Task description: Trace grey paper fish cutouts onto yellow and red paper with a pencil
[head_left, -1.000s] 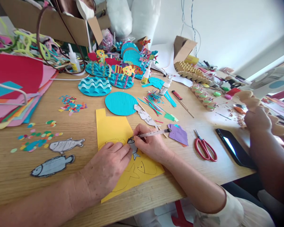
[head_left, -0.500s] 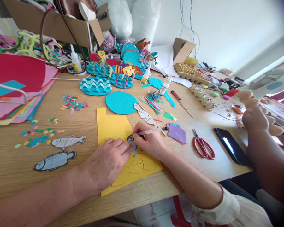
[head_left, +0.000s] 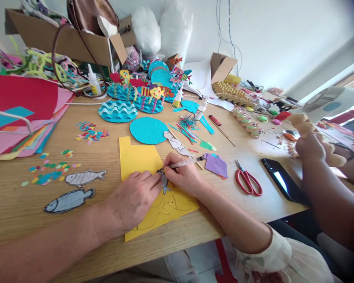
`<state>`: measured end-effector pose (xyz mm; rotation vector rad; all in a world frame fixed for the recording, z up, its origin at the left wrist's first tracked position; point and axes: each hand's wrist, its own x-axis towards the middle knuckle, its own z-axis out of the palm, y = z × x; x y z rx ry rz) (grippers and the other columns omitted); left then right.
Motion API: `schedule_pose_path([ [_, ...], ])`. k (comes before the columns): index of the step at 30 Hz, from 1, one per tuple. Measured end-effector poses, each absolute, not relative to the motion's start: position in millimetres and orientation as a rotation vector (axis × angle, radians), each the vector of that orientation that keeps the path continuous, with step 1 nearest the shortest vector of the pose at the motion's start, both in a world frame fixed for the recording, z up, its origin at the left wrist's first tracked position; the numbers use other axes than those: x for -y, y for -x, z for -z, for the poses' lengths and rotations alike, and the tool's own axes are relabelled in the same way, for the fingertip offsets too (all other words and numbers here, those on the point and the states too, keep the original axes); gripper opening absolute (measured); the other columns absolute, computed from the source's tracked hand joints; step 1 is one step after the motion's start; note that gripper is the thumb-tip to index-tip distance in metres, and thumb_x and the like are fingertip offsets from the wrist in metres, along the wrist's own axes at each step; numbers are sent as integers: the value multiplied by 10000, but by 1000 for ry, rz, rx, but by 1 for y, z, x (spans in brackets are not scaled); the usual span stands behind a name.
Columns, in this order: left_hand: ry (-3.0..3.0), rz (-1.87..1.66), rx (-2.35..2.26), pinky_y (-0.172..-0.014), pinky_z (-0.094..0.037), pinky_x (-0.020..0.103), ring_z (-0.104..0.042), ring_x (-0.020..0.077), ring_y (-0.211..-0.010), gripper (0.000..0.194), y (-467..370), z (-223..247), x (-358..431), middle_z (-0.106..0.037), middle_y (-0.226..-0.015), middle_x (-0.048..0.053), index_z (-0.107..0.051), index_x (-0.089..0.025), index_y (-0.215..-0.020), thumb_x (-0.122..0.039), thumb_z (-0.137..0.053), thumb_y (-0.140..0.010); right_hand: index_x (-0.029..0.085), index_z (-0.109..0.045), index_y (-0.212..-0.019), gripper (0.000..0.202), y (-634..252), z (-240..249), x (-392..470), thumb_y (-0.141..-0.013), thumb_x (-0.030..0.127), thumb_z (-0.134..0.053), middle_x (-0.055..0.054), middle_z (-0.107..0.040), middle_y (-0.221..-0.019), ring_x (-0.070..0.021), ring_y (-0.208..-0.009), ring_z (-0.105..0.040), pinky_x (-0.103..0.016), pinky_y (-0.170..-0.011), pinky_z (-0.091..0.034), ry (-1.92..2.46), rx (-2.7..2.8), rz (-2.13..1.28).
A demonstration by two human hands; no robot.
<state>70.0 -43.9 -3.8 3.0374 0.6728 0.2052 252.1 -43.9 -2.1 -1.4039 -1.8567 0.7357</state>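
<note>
First: The pen (head_left: 188, 160) is pinched between the thumb and fingers of the right hand (head_left: 183, 173), and its writing end is held by the dark head of the small paper fish (head_left: 165, 182)!

Second: And the left hand (head_left: 135, 200), how is that one placed?

First: Laid low, palm down, with its fingers closed up side by side and almost straight. The fish is met by its fingertips; what is done by its thumb cannot be told, since that is hidden.

Second: So the fish is pinned right between the two hands!

First: Right there, flat on the yellow sheet (head_left: 139, 155), its tail left showing on the near side. Fish outlines (head_left: 172, 203) are drawn nearer still, partly covered by the left hand.

Second: What is set out left of the left hand?

First: Two larger paper fish (head_left: 69, 201) are laid there, with paper dots (head_left: 51, 173) scattered just beyond.

Second: And past the right hand?

First: A purple scrap (head_left: 216, 165) is placed nearest, then red-handled scissors (head_left: 247, 181), then a phone (head_left: 281, 179). Farther right, something tan and lumpy (head_left: 302, 122) is gripped in a co-worker's hand (head_left: 311, 149).

Second: Ahead of both hands, a blue oval (head_left: 149, 130) is laid flat, with a pale paper cutout (head_left: 175, 144) set beside it, just beyond the right hand.
</note>
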Motion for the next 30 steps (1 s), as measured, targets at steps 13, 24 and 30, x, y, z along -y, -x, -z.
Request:
schedule_pose_path([
  [13, -3038, -211, -682, -755, -493, 399, -545, 252, -904, 218, -69, 2, 46, -604, -1106, 125, -582, -116, -1012, -76, -434, -857, 208, -436, -697, 96, -254, 0, 46, -703, 113, -452, 64, -430, -563, -95, -516, -395, -209, -498, -296, 1403, 1886, -725],
  [24, -3050, -227, -663, -742, -484, 382, -551, 246, -901, 220, -70, 1, 45, -614, -1090, 127, -588, -114, -1013, -80, -432, -861, 205, -437, -685, 88, -256, -2, 51, -712, 122, -447, 55, -442, -574, -93, -520, -393, -207, -493, -291, 1424, 1906, -680],
  [30, -3062, -202, -655, -735, -475, 373, -548, 238, -885, 243, -70, 1, 45, -615, -1091, 121, -591, -108, -1055, -89, -441, -864, 203, -443, -681, 87, -259, -2, 56, -713, 122, -448, 51, -455, -578, -94, -510, -389, -207, -478, -286, 1444, 1893, -688],
])
